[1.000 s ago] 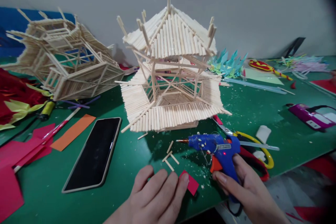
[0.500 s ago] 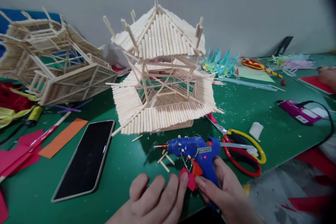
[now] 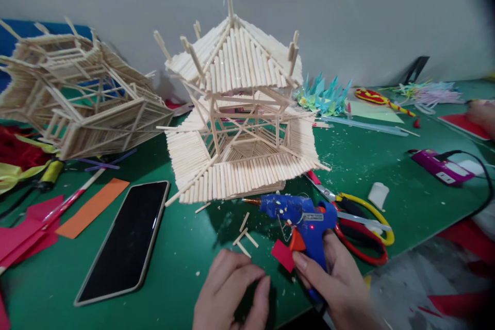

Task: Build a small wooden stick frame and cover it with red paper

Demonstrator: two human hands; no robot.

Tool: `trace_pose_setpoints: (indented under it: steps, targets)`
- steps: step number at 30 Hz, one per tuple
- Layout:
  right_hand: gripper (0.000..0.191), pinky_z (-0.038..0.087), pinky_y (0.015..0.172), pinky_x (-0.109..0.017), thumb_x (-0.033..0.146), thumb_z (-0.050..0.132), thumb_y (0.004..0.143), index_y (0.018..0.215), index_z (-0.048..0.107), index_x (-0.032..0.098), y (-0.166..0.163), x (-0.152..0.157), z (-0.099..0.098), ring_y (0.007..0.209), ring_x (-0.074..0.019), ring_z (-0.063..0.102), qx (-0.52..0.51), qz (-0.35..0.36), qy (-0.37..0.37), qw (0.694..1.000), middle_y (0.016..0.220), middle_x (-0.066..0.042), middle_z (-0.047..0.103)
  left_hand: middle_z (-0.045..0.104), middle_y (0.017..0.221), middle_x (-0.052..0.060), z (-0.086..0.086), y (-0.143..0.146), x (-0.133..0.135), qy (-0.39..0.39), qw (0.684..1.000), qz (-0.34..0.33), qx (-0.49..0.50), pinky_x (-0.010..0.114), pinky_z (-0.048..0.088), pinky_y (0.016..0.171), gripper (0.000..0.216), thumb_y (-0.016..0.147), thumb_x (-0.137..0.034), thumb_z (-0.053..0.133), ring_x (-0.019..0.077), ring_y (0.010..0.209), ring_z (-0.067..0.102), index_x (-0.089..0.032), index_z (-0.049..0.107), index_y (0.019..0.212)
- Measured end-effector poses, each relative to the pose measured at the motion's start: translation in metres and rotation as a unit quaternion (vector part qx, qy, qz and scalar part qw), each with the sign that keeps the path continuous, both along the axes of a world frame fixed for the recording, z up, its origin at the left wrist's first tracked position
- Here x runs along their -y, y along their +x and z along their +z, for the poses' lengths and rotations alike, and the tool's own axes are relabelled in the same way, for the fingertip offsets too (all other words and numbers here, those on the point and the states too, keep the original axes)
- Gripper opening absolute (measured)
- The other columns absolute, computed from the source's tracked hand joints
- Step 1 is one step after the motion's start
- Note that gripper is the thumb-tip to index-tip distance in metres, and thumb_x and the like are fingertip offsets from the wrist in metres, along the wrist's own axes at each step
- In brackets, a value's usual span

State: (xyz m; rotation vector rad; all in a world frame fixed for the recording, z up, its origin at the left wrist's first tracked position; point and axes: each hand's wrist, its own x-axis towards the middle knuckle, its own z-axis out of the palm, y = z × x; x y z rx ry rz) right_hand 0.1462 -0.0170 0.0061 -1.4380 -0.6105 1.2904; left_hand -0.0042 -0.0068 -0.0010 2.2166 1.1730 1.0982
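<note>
My right hand (image 3: pixel 344 278) grips a blue hot glue gun (image 3: pixel 286 207) by its handle, its nozzle pointing left and a small red light lit. Pinched at the same hand's thumb is a small piece of red paper (image 3: pixel 283 255). My left hand (image 3: pixel 234 289) hovers low over the table, fingers loosely bent, thumb a little apart, nothing visible in it. Just beyond its knuckles lie several short wooden stick pieces (image 3: pixel 241 250). Behind the glue gun stands a two-tiered pavilion model (image 3: pixel 232 175) made of wooden sticks.
A phone (image 3: pixel 124 242) and an orange paper strip (image 3: pixel 93 208) lie left, near a second stick model (image 3: pixel 104 124). Scissors (image 3: pixel 381 224) rest right of the glue gun. Farther right are a purple power device (image 3: pixel 441 165) and another person's hand (image 3: pixel 481 114) by red paper.
My left hand has let go of the red paper and moved slightly away from it. The glue gun and paper in my right hand have shifted a little to the right.
</note>
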Motion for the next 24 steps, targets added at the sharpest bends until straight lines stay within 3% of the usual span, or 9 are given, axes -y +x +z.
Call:
trace_pose_setpoints:
  steps: [2,5,10,14,17,21,24]
  targets:
    - [0.032,0.033,0.039,-0.017,0.028,0.067,0.058,0.082,0.049,0.017,-0.002,-0.001,0.002,0.04,-0.0061,0.04,0.009,-0.01,0.013,1.0,0.051,0.007,0.05,0.058,0.063,0.003,-0.001,0.01,0.001,-0.152,0.984,-0.01,0.091,0.022,0.047,0.049,0.007,0.07,-0.013,0.056,0.0135,0.056,0.056,-0.016,0.062,0.074]
    - [0.029,0.036,0.042,-0.019,0.028,0.066,0.058,0.081,0.048,0.019,-0.005,-0.001,0.003,0.045,-0.0088,0.045,0.04,-0.017,0.038,0.998,0.057,0.005,0.053,0.059,0.066,0.003,-0.005,0.024,0.001,-0.279,0.936,0.018,0.214,0.022,0.048,0.05,0.007,0.07,-0.019,0.057,0.0147,0.059,0.057,-0.018,0.064,0.072]
    - [0.026,0.036,0.042,-0.02,0.029,0.065,0.06,0.079,0.049,0.02,-0.005,0.001,0.003,0.044,-0.0097,0.044,0.066,0.006,0.031,0.997,0.052,0.006,0.05,0.059,0.065,0.001,-0.007,0.034,0.002,-0.362,0.861,0.084,0.348,0.021,0.045,0.055,0.005,0.066,-0.021,0.062,0.0128,0.061,0.054,-0.018,0.065,0.063]
    - [0.029,0.037,0.041,-0.02,0.034,0.062,0.064,0.086,0.05,0.018,0.003,0.002,0.003,0.043,-0.0095,0.042,0.077,0.016,0.027,0.997,0.05,0.005,0.048,0.06,0.064,0.001,-0.004,0.03,0.001,-0.429,0.805,0.109,0.395,0.021,0.043,0.057,0.006,0.065,-0.023,0.064,0.0119,0.061,0.052,-0.017,0.062,0.063]
    - [0.034,0.039,0.041,-0.022,0.033,0.063,0.064,0.091,0.05,0.018,0.014,0.001,0.0,0.044,-0.0106,0.045,0.124,-0.002,0.035,0.992,0.056,0.003,0.054,0.056,0.062,-0.001,-0.001,0.024,-0.002,-0.423,0.822,0.115,0.365,0.019,0.041,0.053,0.008,0.066,-0.022,0.063,0.0108,0.058,0.049,-0.017,0.06,0.061]
    - [0.028,0.041,0.042,-0.022,0.031,0.064,0.06,0.081,0.049,0.021,0.031,0.001,-0.004,0.048,-0.013,0.051,0.214,-0.015,0.057,0.975,0.062,0.001,0.06,0.049,0.06,-0.001,0.003,0.015,-0.009,-0.339,0.898,0.089,0.265,0.02,0.038,0.048,0.01,0.069,-0.021,0.058,0.0108,0.054,0.045,-0.017,0.059,0.06]
    - [0.02,0.042,0.043,-0.022,0.031,0.063,0.059,0.067,0.047,0.022,0.04,0.001,-0.004,0.061,-0.0177,0.057,0.288,-0.028,0.073,0.955,0.072,-0.001,0.063,0.049,0.063,0.0,0.003,0.01,-0.013,-0.283,0.933,0.083,0.207,0.022,0.037,0.047,0.01,0.073,-0.021,0.053,0.0116,0.054,0.044,-0.017,0.057,0.064]
